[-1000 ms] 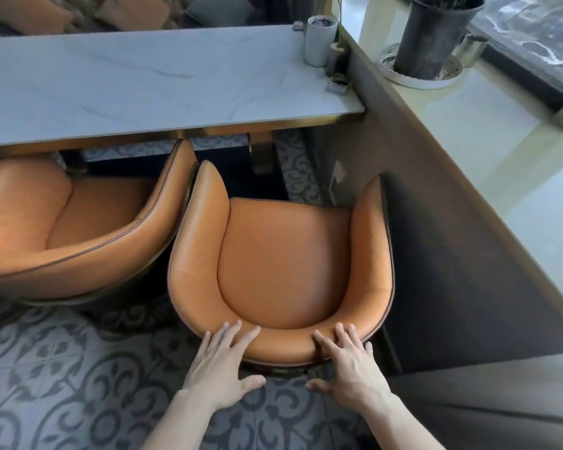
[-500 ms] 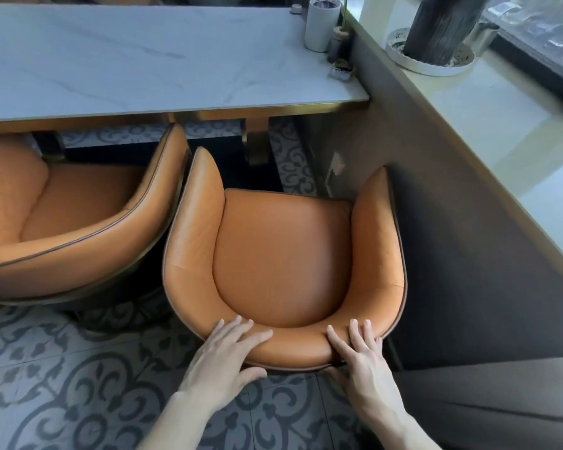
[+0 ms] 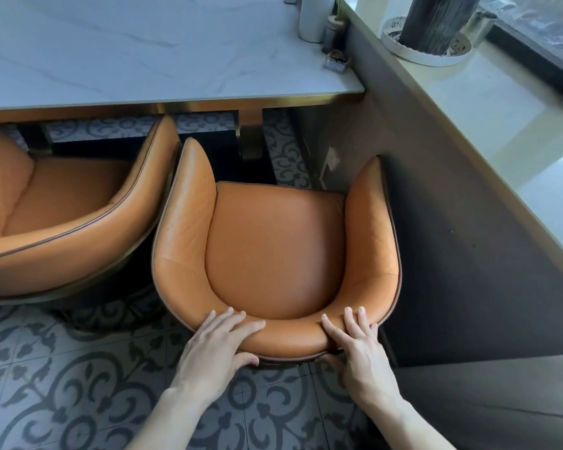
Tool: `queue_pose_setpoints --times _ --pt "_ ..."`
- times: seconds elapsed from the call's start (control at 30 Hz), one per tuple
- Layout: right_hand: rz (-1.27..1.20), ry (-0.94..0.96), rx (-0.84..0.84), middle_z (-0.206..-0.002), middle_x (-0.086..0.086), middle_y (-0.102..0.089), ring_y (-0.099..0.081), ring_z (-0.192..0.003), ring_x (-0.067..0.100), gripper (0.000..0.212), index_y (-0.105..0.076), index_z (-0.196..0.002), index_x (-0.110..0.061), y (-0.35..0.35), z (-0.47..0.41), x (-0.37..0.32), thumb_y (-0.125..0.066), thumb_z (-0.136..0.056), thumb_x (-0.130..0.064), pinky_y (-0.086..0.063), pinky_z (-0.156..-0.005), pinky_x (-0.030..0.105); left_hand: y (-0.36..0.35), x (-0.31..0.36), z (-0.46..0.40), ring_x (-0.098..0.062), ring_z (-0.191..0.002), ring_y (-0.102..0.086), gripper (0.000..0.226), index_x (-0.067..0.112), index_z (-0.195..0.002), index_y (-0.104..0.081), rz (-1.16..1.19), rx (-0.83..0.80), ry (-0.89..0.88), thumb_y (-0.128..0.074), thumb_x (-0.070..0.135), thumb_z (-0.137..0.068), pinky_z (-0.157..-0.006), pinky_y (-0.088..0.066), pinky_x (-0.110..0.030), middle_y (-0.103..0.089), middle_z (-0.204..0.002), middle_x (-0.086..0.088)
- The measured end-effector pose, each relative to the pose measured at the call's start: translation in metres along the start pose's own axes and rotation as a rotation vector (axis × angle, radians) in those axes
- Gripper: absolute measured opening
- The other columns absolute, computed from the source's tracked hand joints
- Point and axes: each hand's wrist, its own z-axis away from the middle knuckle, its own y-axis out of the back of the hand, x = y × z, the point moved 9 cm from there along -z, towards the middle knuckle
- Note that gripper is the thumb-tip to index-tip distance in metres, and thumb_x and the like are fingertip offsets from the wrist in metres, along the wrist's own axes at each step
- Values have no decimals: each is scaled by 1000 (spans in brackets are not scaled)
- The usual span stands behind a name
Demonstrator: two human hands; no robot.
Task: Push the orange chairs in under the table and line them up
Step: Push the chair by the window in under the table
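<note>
You have the right-hand orange chair [image 3: 273,241] by its curved back rail: your left hand [image 3: 216,349] lies over the rail's left side and your right hand [image 3: 358,347] over its right. On each hand the fingers [image 3: 231,323] are spread across the top of the leather with the thumb tucked under the rim, so both are clamped on the backrest. The chair stands on the patterned tile floor [image 3: 56,394], facing the counter [image 3: 143,50], its arm tips near the counter's front edge but its seat out in the open, not under it. Its right arm runs just beside the dark wall panel [image 3: 468,254].

You look to be in the pushing step for this chair, with it only partly home. The next move calls for an even shove from both hands, straight ahead, keeping clear of the gold counter leg [image 3: 251,134] in front and the panel on the right.

Two orange chairs show. The second chair [image 3: 65,219] sits to the left, angled, its arm tip at the counter's edge and close beside the first, possibly touching; it will want squaring too. On the counter's far right corner stand one white cup [image 3: 316,17] and a couple of small containers. One dark plant pot [image 3: 436,24] sits on a white saucer on the ledge.
</note>
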Motion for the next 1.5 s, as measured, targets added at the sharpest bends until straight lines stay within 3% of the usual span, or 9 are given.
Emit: queue_pose_setpoints --times 0.13,0.27,0.57,0.73,1.03,1.23,1.5 --pt "-1 14 5 -167 9 -22 -2 -158 36 67 -32 -157 -41 9 -21 -1 -64 -98 -41 -19 -125 55 7 -4 -19 -8 -147 -20 60 50 -143 -39 16 14 12 -62 54 -88 -122 -5 -29 -37 -155 13" --pt "-19 32 26 -166 8 -25 -3 -157 35 67 -35 -156 -41 24 -56 -1 -66 -98 -38 -27 -121 56 19 -10 -48 -7 -146 -21 59 51 -142 -39 24 37 18 -61 55 -88 -123 -7 -30 -38 -155 13" --pt "37 75 28 -153 10 -39 -15 -151 37 66 -41 -154 -35 63 -140 0 -70 -95 -39 -30 -117 57 38 -21 -121 -13 -146 -24 58 49 -142 -41 67 62 49 -62 53 -87 -123 -11 -36 -39 -154 9" --pt "42 96 10 -154 8 -37 -12 -153 38 67 -39 -155 -35 74 -170 2 -69 -95 -41 -28 -118 54 45 -24 -149 -12 -146 -24 60 48 -142 -43 85 65 61 -64 50 -86 -123 -9 -34 -40 -154 8" --pt "113 142 22 -143 5 -41 -25 -142 35 68 -39 -155 -36 94 -228 5 -67 -94 -47 -36 -111 53 61 -30 -200 -10 -147 -22 60 48 -142 -43 96 62 88 -65 49 -86 -123 -7 -33 -39 -155 8" --pt "91 120 6 -154 6 -33 -16 -145 36 68 -36 -156 -39 89 -228 5 -64 -95 -49 -36 -113 55 62 -32 -202 -7 -147 -20 62 49 -141 -42 104 27 108 -66 49 -85 -123 -5 -33 -37 -155 10" --pt "92 119 -10 -165 5 -22 -3 -155 37 68 -30 -158 -40 86 -226 8 -62 -99 -42 -22 -122 55 60 -33 -204 -5 -146 -21 62 51 -139 -43 94 17 117 -67 52 -82 -123 -4 -32 -39 -154 13"
